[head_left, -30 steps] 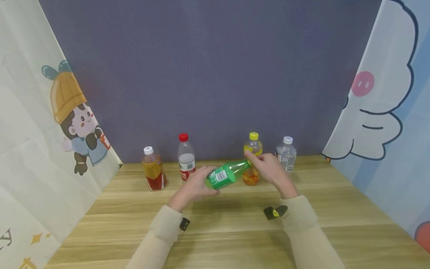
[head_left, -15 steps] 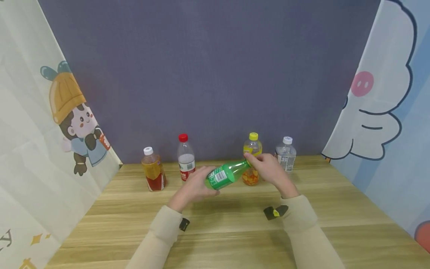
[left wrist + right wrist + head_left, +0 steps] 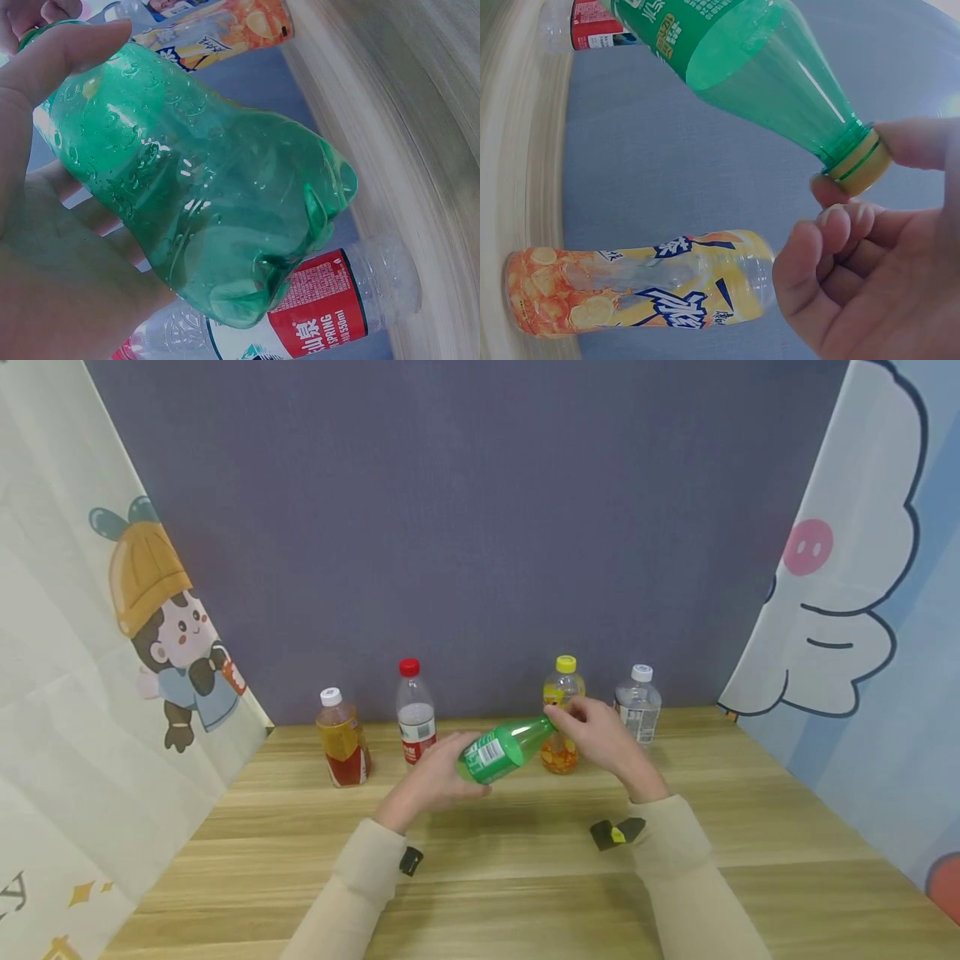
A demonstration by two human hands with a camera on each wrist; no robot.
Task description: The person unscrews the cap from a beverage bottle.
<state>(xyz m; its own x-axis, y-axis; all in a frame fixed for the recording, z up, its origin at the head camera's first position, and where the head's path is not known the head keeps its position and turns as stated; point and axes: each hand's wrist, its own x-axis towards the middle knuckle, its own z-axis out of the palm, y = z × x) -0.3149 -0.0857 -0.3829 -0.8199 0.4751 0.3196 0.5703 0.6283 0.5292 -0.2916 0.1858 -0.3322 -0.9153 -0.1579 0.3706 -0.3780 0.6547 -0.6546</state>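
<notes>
A green plastic bottle (image 3: 501,750) is held tilted above the table, its neck up toward the right. My left hand (image 3: 442,770) grips its body; in the left wrist view the thumb lies across the green plastic, with droplets inside. My right hand (image 3: 598,733) is at the neck. Thumb and fingers pinch the yellow cap (image 3: 864,163), which sits on the mouth. Right behind the right hand stands a yellow-capped bottle (image 3: 561,753) with an orange fruit label. A red-capped water bottle (image 3: 417,714) is behind the left hand, partly hidden by it.
A white-capped bottle with amber and red label (image 3: 343,743) stands at the left of the wooden table (image 3: 510,877). At the right is a clear white-capped bottle (image 3: 639,706). A dark grey panel (image 3: 480,527) rises behind, with printed curtains (image 3: 67,635) at the sides.
My right hand's fingers have shifted slightly around the cap. The left hand and the green bottle stay nearly in place.
</notes>
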